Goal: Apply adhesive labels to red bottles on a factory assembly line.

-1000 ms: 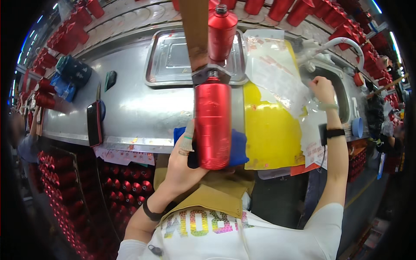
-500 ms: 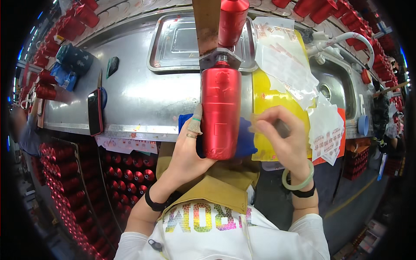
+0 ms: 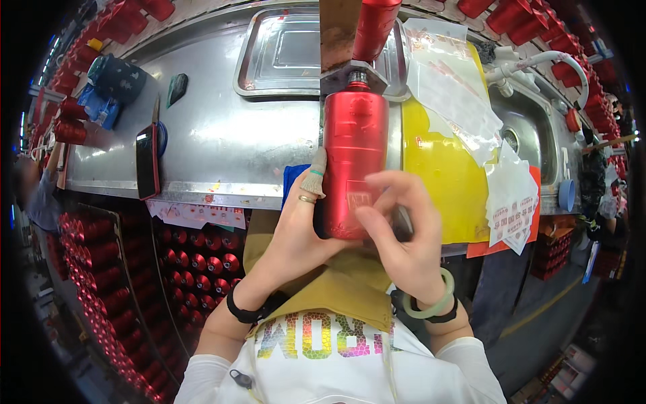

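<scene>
A shiny red metal bottle [image 3: 354, 148] lies lengthwise before me, its threaded neck at the far end against a metal holder on an upright board. My left hand [image 3: 296, 212] is closed around its near left side, with a fabric sleeve on one digit and a ring below it. Over the bottle's near right part, my right hand [image 3: 407, 225] pinches a small, clear square decal [image 3: 359, 200] with a faint pale print. The decal lies over the bottle's surface; whether it touches cannot be told. Some right-hand fingers are hidden behind the hand.
Another red bottle [image 3: 375, 30] stands beyond the holder. A metal tray [image 3: 282, 84] is at the back. On the right, white decal sheets [image 3: 449, 94] lie on a yellow sheet [image 3: 444, 192], beside a sink [image 3: 531, 124]. A phone [image 3: 147, 161] lies left; several red bottles fill racks below.
My right hand has moved left from over the yellow sheet to the bottle's near right part, bringing the decal over it. My left hand keeps its hold on the bottle.
</scene>
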`<state>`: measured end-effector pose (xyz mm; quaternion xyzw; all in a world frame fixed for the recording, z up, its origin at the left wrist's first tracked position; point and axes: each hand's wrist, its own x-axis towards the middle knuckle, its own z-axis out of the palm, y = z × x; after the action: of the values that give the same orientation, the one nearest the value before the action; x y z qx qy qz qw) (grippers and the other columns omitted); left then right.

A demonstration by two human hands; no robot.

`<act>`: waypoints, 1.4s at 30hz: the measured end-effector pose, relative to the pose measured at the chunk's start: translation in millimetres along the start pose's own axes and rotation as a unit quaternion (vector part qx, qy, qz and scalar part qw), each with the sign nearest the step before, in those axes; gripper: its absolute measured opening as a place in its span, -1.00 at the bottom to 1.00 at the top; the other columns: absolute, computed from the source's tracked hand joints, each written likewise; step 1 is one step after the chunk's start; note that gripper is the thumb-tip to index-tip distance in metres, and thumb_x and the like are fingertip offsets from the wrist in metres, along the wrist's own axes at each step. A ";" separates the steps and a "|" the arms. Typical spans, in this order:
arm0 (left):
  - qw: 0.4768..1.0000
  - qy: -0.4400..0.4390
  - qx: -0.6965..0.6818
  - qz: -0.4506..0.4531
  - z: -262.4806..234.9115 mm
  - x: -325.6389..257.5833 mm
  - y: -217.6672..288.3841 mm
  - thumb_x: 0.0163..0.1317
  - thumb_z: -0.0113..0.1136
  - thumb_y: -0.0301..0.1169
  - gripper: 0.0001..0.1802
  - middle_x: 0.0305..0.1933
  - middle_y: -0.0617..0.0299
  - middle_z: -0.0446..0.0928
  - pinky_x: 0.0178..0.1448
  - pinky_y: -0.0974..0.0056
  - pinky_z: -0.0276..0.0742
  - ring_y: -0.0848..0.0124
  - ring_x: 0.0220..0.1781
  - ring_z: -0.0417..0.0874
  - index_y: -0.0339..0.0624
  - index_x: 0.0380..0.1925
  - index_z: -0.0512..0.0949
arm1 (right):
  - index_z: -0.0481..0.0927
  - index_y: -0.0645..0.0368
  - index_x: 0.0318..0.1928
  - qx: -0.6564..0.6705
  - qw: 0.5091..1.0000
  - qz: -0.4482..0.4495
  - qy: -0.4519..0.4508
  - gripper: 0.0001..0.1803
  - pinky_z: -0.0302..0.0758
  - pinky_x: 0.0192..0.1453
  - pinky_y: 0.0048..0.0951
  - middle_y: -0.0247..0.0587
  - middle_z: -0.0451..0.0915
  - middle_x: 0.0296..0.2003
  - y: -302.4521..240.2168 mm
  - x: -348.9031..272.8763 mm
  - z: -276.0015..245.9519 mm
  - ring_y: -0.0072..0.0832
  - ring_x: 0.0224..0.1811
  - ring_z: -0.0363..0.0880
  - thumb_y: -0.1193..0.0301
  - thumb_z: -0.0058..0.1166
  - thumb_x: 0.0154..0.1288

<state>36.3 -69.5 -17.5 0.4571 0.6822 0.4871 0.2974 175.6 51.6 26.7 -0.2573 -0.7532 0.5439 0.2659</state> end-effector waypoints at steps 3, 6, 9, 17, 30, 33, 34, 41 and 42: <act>0.997 -0.022 -0.068 -0.023 -4.9 -2.8 -3.0 0.01 0.66 -0.41 0.30 0.60 -0.10 0.18 0.56 0.10 0.28 0.14 0.54 0.34 -0.34 0.62 -0.06 | 0.57 0.18 0.12 -0.029 0.998 0.044 0.039 -0.62 0.35 -0.39 -0.53 -0.36 0.51 -0.54 14.4 -1.7 9.6 -0.62 -0.54 0.39 0.53 0.33 0.32; 0.967 0.011 -0.255 -0.010 0.9 5.6 1.6 0.25 0.45 -0.52 0.18 0.66 -0.04 0.06 0.66 0.15 0.11 0.22 0.64 0.19 -0.33 0.65 -0.21 | 0.53 0.17 0.16 -0.049 0.996 0.036 0.060 -0.58 0.29 -0.43 -0.52 -0.39 0.42 -0.59 18.1 -2.0 14.0 -0.63 -0.57 0.35 0.51 0.34 0.32; 0.949 0.010 -0.311 -0.056 9.9 9.5 0.6 0.35 0.30 -0.59 0.07 0.66 -0.04 0.04 0.68 0.15 0.06 0.23 0.67 0.12 -0.33 0.65 -0.23 | 0.50 0.15 0.16 -0.061 0.995 0.031 0.073 -0.57 0.21 -0.42 -0.57 -0.45 0.35 -0.54 28.4 -3.4 13.3 -0.70 -0.53 0.29 0.51 0.33 0.34; 0.933 0.011 -0.358 -0.038 5.9 11.1 -6.3 0.37 0.27 -0.61 0.05 0.68 -0.01 -0.01 0.69 0.13 0.03 0.25 0.69 0.08 -0.33 0.65 -0.23 | 0.48 0.17 0.05 0.126 0.980 0.137 0.077 -0.73 0.22 -0.27 -0.66 -0.54 0.35 -0.38 35.7 10.8 0.0 -0.78 -0.36 0.25 0.51 0.25 0.43; 0.960 0.031 -0.275 -0.042 11.5 9.1 -4.4 0.33 0.35 -0.55 0.06 0.63 -0.06 0.12 0.64 0.14 0.15 0.24 0.62 0.23 -0.36 0.64 -0.17 | 0.45 0.13 0.00 0.104 0.979 0.172 0.047 -0.55 0.23 -0.29 -0.65 -0.55 0.31 -0.37 40.7 18.1 7.9 -0.76 -0.36 0.24 0.39 0.46 0.25; 0.967 0.022 -0.252 -0.034 11.6 7.3 -5.5 0.32 0.37 -0.53 0.08 0.62 -0.07 0.12 0.64 0.14 0.16 0.24 0.61 0.24 -0.36 0.64 -0.17 | 0.44 0.14 -0.01 0.110 0.982 0.148 0.038 -0.54 0.22 -0.31 -0.66 -0.55 0.31 -0.37 41.3 18.7 7.0 -0.76 -0.36 0.23 0.39 0.47 0.24; 0.967 0.029 -0.252 -0.034 12.9 7.8 -7.4 0.32 0.38 -0.52 0.08 0.62 -0.07 0.13 0.64 0.14 0.17 0.24 0.61 0.24 -0.36 0.64 -0.17 | 0.44 0.14 -0.01 0.098 0.983 0.152 0.036 -0.54 0.23 -0.30 -0.66 -0.55 0.31 -0.37 38.4 19.1 7.6 -0.76 -0.36 0.24 0.39 0.48 0.24; 0.970 0.038 -0.239 -0.024 15.0 7.0 -10.3 0.32 0.38 -0.51 0.07 0.60 -0.07 0.17 0.62 0.16 0.18 0.24 0.59 0.28 -0.37 0.64 -0.16 | 0.44 0.15 -0.01 0.107 0.982 0.155 0.036 -0.55 0.27 -0.25 -0.65 -0.53 0.32 -0.36 38.2 19.3 7.0 -0.74 -0.34 0.26 0.39 0.47 0.25; 0.970 0.038 -0.239 -0.024 15.3 7.1 -9.1 0.32 0.38 -0.51 0.07 0.60 -0.07 0.17 0.62 0.16 0.18 0.24 0.59 0.28 -0.37 0.64 -0.16 | 0.44 0.15 -0.01 0.107 0.981 0.155 0.036 -0.55 0.27 -0.25 -0.65 -0.53 0.32 -0.36 38.4 19.4 6.3 -0.74 -0.34 0.26 0.39 0.47 0.25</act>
<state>43.4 -58.0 -31.1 0.3372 0.5678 0.6457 0.3834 161.1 71.0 -9.4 -0.3602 -0.6316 0.6464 0.2313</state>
